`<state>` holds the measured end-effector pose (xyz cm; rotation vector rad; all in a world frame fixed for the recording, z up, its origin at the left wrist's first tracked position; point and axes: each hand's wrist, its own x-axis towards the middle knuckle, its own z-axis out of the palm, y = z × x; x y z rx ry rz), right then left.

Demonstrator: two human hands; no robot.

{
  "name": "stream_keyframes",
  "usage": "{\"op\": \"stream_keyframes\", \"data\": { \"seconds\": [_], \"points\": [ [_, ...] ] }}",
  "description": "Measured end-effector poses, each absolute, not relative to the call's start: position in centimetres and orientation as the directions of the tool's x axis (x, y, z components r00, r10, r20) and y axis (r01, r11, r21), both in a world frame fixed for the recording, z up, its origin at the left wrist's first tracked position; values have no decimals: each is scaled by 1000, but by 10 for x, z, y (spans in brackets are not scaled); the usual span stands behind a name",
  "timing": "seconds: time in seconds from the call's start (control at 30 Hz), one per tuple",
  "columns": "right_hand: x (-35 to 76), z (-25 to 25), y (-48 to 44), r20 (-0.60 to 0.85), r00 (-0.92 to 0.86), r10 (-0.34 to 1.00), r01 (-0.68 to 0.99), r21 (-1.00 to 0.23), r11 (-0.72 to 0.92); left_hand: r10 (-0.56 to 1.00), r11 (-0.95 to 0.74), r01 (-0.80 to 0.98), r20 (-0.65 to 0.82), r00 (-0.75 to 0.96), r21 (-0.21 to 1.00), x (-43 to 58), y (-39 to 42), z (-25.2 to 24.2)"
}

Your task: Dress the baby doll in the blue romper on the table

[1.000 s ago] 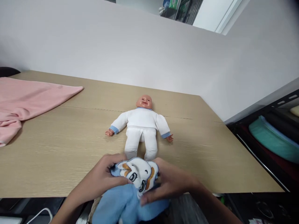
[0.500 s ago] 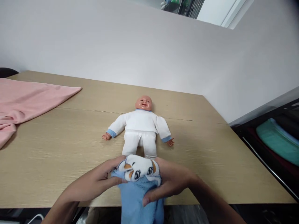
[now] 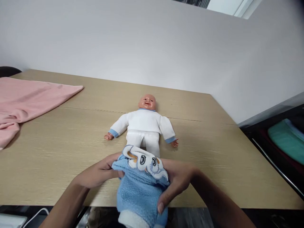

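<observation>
A baby doll in a white top with blue cuffs and white trousers lies on its back, head away from me. In front of its legs is a blue fleece baby garment with a white embroidered animal face and a white band at its lower end. My left hand pinches its left edge between thumb and fingers. My right hand grips the right side, thumb on top and fingers hidden behind. The garment hangs over the table's front edge and hides the doll's feet.
A pink cloth is spread on the left of the wooden table. Beyond the right edge, folded green fabric sits on a dark rack. A white cable shows low on the left, and a wall stands behind the table.
The garment has been raised and spread a little, so more of its blue body and its white lower band show. Both hands keep their hold. The view has shifted slightly.
</observation>
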<state>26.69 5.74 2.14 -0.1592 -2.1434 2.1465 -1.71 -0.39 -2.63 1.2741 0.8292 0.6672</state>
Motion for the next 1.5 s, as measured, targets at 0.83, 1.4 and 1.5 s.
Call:
{"op": "stream_keyframes", "data": {
  "seconds": [0.83, 1.4, 1.5],
  "points": [
    [235, 3, -48, 11, -423, 906, 546, -795, 265, 942, 218, 292, -279, 185, 931, 22, -98, -18],
    [220, -25, -63, -258, -372, 892, 806, -567, 172, 997, -50, 578, 3, 81, 815, 24, -93, -83],
    [224, -36, -60, -131, -383, 915, 649, -742, 166, 996, -31, 359, -2, 93, 933, 23, -90, -81]
  ]
}}
